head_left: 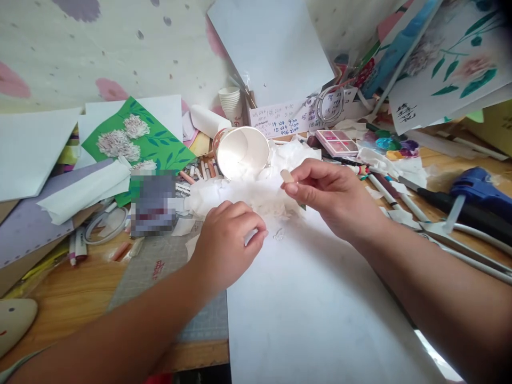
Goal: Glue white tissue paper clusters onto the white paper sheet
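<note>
My right hand pinches a small pale round-ended strip between thumb and forefinger, above the far part of a white board. My left hand is over the board's left edge, fingers curled and the thumb and forefinger tips close together. Anything between those tips is too small to make out. Just right of them, a few thin clear curls lie on the board. Behind both hands is a heap of crumpled white tissue. A paper tub lies tipped there, its mouth facing me.
On the right are a blue glue gun, scissors and scattered pens. A palette box and stacked paper cups stand at the back. Left lie a green flower picture, a tape ring and a grey cutting mat.
</note>
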`<state>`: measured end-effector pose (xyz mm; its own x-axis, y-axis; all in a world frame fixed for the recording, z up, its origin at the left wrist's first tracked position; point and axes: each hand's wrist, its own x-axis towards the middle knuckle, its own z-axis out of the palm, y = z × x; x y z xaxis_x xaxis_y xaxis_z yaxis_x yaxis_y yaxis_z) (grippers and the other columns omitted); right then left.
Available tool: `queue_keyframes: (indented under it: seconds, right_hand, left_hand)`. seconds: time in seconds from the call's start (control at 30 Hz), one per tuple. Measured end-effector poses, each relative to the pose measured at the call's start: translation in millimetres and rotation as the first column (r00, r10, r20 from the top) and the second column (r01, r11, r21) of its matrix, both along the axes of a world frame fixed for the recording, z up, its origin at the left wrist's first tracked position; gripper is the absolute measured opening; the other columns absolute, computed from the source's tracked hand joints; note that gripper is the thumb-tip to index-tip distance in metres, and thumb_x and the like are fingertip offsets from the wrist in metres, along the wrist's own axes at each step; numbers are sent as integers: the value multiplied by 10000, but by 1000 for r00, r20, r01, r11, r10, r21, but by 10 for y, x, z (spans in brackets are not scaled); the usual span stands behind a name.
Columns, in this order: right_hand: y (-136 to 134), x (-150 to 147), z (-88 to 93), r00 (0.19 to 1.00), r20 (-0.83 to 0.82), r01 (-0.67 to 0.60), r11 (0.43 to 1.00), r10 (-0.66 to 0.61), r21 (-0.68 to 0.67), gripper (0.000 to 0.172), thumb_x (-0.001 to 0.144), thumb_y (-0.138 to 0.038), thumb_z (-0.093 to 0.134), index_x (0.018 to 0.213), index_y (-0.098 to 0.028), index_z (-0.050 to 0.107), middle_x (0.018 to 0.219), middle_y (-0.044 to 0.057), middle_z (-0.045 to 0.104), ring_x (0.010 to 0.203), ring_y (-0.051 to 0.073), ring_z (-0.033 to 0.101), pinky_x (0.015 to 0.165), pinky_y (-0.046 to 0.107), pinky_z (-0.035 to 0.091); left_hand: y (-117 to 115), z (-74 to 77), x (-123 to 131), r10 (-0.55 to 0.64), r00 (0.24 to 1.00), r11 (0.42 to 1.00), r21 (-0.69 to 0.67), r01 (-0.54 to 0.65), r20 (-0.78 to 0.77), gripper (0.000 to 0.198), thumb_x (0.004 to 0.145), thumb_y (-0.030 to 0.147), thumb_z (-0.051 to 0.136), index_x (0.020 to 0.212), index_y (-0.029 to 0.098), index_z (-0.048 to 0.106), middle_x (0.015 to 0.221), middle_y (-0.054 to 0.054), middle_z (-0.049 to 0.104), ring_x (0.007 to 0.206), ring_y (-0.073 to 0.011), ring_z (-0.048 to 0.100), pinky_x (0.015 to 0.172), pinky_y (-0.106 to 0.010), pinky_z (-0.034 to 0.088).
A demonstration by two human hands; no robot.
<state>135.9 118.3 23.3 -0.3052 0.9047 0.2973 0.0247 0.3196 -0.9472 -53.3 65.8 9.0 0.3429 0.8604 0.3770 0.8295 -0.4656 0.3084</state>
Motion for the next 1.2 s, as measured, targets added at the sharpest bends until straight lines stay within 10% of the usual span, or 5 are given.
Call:
queue_keyframes:
  seconds: [0.67, 1.2]
  right_hand:
    - [-6, -106, -153, 905, 418, -152, 979, 81, 138, 141, 818, -242, 496, 693, -177, 494, 580, -49, 490, 545, 76, 398, 519, 203, 309]
    - [19, -63, -131, 958, 270, -121, 990, 97, 74, 167, 832, -262, 517, 687, -182, 497, 594, -39, 481, 547, 86, 407, 529, 221, 316]
  left_hand:
    - [78, -92, 73, -36, 997, 997, -76, 31, -65, 70, 762, 198, 632, 696, 221, 632, 702, 22, 625, 707, -162, 541, 687, -325, 392]
    - [231, 34, -216, 90, 991, 990, 113, -79, -95, 50, 794, 233, 587, 754, 205, 596, 722, 0, 614, 740, -177, 545, 696, -322, 393]
